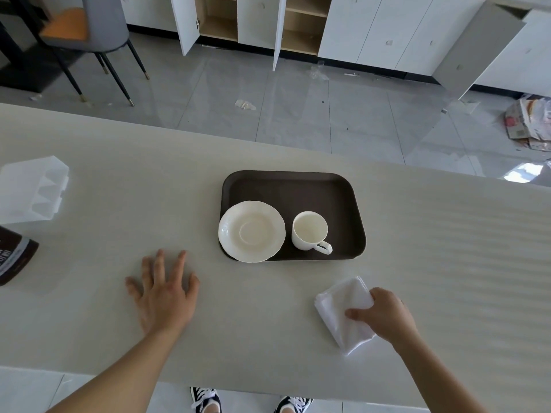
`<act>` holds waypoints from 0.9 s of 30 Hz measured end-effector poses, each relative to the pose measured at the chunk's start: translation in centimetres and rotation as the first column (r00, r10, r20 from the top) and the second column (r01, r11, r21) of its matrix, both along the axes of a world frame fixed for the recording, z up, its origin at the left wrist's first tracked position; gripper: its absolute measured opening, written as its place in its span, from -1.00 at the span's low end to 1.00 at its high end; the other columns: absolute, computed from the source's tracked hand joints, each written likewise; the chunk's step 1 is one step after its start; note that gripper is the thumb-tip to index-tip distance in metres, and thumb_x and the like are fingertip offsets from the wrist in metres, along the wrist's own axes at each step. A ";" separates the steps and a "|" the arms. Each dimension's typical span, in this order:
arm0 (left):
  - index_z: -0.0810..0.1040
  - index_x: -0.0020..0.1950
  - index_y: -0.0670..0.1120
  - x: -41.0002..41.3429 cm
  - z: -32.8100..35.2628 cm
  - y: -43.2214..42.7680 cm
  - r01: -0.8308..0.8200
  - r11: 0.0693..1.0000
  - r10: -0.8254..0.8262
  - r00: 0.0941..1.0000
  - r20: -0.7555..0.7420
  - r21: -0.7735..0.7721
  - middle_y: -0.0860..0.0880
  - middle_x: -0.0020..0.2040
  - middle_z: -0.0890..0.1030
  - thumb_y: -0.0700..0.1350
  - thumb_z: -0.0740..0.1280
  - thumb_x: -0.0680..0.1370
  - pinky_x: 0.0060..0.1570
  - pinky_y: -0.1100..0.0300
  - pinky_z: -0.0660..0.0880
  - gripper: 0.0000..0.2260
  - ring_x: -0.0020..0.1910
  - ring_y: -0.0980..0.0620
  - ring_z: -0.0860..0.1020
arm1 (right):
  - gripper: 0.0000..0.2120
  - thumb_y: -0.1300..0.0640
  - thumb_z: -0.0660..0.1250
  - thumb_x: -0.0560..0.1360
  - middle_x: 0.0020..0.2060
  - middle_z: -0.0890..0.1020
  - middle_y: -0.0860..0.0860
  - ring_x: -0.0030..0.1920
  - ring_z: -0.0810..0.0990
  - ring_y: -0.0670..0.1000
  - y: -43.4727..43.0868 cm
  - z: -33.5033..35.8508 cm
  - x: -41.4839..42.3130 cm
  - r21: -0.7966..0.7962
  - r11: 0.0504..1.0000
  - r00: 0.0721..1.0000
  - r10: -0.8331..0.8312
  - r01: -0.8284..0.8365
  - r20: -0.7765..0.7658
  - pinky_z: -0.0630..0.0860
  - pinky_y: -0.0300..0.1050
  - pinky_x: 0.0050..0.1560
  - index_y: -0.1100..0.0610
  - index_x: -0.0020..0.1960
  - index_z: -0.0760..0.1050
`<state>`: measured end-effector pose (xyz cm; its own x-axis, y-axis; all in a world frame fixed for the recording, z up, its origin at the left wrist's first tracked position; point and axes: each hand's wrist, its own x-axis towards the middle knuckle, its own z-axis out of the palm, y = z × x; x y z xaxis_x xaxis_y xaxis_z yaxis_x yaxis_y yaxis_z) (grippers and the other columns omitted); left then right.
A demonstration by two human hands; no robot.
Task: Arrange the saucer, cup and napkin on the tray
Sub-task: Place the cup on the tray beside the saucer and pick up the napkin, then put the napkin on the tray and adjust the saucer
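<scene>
A dark brown tray (298, 186) lies on the pale table. On its near left part sits a white saucer (252, 231), its edge overhanging the tray's front left rim. To the right of the saucer a white cup (310, 231) stands upright on the tray, handle toward me and to the right. A folded white napkin (340, 305) lies on the table in front of the tray's right corner. My right hand (384, 314) grips the napkin's right side, thumb on top. My left hand (164, 290) rests flat on the table, fingers spread, left of the tray.
A white plastic packaging piece (32, 189) and a dark brown packet (15, 257) lie at the table's left edge. Beyond the table's far edge is grey tiled floor, a chair (89, 28) at the back left and white cabinets with open doors.
</scene>
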<state>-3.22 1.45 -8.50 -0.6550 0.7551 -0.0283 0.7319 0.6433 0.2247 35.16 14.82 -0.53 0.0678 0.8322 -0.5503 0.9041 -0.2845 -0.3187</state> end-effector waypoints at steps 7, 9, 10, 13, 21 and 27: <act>0.31 0.49 0.15 -0.1 -0.2 0.0 0.001 1.000 -0.001 1.000 -0.002 -0.001 -0.14 0.55 0.25 0.21 0.06 0.50 0.44 -0.34 -0.05 -0.45 0.55 -0.20 0.07 | -0.88 0.18 0.56 0.36 -0.30 0.75 0.05 -0.20 0.71 0.15 1.5 2.6 1.2 -0.018 0.977 0.885 -0.201 0.213 -0.419 0.60 0.01 -0.19 0.10 -0.13 0.67; 0.30 0.49 0.15 -0.2 -0.3 0.0 -0.001 1.000 0.001 1.000 -0.006 -0.008 -0.13 0.55 0.24 0.22 0.05 0.50 0.44 -0.34 -0.04 -0.45 0.55 -0.19 0.07 | -0.88 0.20 0.56 0.36 -0.33 0.74 0.00 -0.20 0.70 0.14 2.6 3.9 1.5 0.025 0.965 0.859 -0.219 0.260 -0.462 0.58 -0.03 -0.24 0.09 -0.14 0.66; 0.30 0.49 0.16 -0.2 -0.3 0.0 0.000 1.000 0.000 1.000 -0.008 -0.009 -0.13 0.55 0.24 0.22 0.05 0.50 0.44 -0.33 -0.04 -0.45 0.55 -0.19 0.07 | -0.87 0.20 0.56 0.36 -0.33 0.74 0.01 -0.20 0.70 0.13 3.2 4.5 1.5 0.051 0.957 0.844 -0.227 0.287 -0.486 0.58 -0.03 -0.25 0.08 -0.15 0.65; 0.31 0.49 0.15 -0.1 -0.2 0.1 0.001 1.000 -0.001 1.000 -0.006 -0.001 -0.13 0.55 0.25 0.22 0.05 0.50 0.44 -0.34 -0.04 -0.45 0.55 -0.20 0.08 | -0.87 0.19 0.56 0.37 -0.23 0.71 0.08 -0.19 0.67 0.13 5.3 5.6 1.2 0.128 0.926 0.805 -0.234 0.356 -0.545 0.56 -0.03 -0.24 0.09 -0.13 0.63; 0.33 0.48 0.13 0.0 0.1 0.0 0.005 1.000 -0.005 1.000 -0.020 0.004 -0.15 0.53 0.27 0.21 0.05 0.49 0.42 -0.35 0.00 -0.44 0.54 -0.22 0.11 | -0.81 0.19 0.51 0.41 -0.12 0.65 0.09 -0.10 0.61 0.14 10.3 4.6 -2.0 0.184 0.853 0.747 -0.300 0.489 -0.594 0.62 0.27 0.06 0.11 -0.02 0.57; 0.35 0.47 0.13 0.0 -0.1 0.1 -0.001 1.000 0.001 1.000 -0.019 0.011 -0.16 0.52 0.29 0.22 0.05 0.48 0.42 -0.35 0.00 -0.44 0.54 -0.21 0.12 | -0.79 0.23 0.43 0.46 -0.07 0.59 0.11 0.10 0.60 0.26 12.0 2.4 -4.4 0.043 0.774 0.589 -0.444 0.632 -0.675 0.65 0.21 0.01 0.20 0.07 0.52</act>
